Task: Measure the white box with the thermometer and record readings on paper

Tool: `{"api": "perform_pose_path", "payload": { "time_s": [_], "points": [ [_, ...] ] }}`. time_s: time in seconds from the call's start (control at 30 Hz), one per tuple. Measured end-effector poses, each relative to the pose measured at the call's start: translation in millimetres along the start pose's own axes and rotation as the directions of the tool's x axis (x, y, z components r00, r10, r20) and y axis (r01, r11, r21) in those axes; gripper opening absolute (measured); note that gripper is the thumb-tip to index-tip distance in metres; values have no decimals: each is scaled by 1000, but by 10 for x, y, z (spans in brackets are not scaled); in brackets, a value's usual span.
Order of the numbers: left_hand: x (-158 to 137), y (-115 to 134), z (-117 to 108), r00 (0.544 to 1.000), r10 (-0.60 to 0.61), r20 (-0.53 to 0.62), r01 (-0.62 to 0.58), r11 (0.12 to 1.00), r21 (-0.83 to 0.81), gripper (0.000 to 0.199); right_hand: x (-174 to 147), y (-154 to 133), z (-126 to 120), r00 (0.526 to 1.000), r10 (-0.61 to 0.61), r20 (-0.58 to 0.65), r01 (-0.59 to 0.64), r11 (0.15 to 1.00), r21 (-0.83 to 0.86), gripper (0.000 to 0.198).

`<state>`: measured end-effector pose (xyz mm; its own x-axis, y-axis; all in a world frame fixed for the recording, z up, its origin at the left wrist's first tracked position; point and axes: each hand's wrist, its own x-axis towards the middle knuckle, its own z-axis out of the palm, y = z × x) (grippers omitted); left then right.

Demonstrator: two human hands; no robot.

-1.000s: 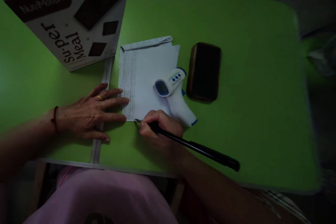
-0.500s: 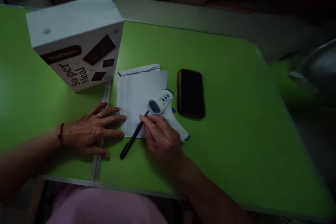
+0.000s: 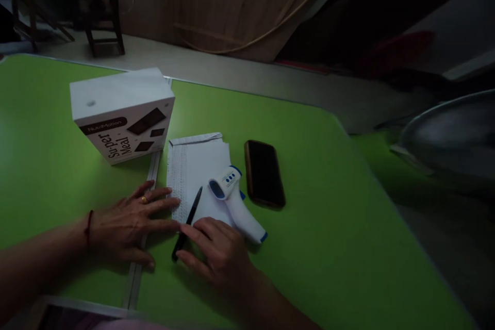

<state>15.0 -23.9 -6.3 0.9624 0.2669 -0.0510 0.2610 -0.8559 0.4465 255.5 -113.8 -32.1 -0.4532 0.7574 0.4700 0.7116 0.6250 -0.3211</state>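
a: pen (image 3: 188,221) lies half on our paper (image 3: 197,175), half on the green table (image 3: 328,206); our right hand (image 3: 218,252) rests flat beside it, fingers loose, gripping nothing.

b: noted. our left hand (image 3: 127,224) lies spread, palm down, fingertips on the paper's edge, holding nothing. thermometer (image 3: 235,203) lies on the paper, phone (image 3: 264,173) just beside.

You are looking across a green table (image 3: 328,175) with a rounded far right corner, lying in dim light. Beyond its far edge, a pale floor (image 3: 240,75) is running up to a wooden panel wall (image 3: 216,5). Dark chair legs (image 3: 104,10) are standing near the far left corner. A second green surface (image 3: 371,147) is sitting off the right edge, carrying a blurred grey object (image 3: 448,134).
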Motion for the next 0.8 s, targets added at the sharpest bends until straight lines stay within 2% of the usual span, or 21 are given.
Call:
{"api": "perform_pose_path", "payload": {
  "time_s": [0.1,0.2,0.3,0.37,0.5,0.63,0.8],
  "points": [
    [7,10,14,999,-4,-35,3,1000,-6,77,-12,10,4,998,57,-41,-60,996,-58,30],
    [32,32,26,999,-4,-33,3,1000,-5,82,-6,40,-11,984,122,-131,-137,984,-115,17],
    [65,63,42,999,-12,-32,12,1000,-15,83,10,96,-56,972,135,-191,-168,971,-172,8],
    [79,77,58,999,-8,-52,7,1000,-26,81,13,139,-94,970,121,-211,-167,963,-211,9],
    [85,82,90,997,-11,-70,9,1000,-29,80,-14,185,-124,978,130,-165,-170,951,-259,22],
    [82,64,103,999,-37,-34,36,999,-18,82,-37,168,-74,984,146,-107,-170,944,-283,23],
    [89,40,122,998,-54,-18,53,998,-39,85,14,145,-88,974,159,-160,-192,958,-215,21]
  ]
}}
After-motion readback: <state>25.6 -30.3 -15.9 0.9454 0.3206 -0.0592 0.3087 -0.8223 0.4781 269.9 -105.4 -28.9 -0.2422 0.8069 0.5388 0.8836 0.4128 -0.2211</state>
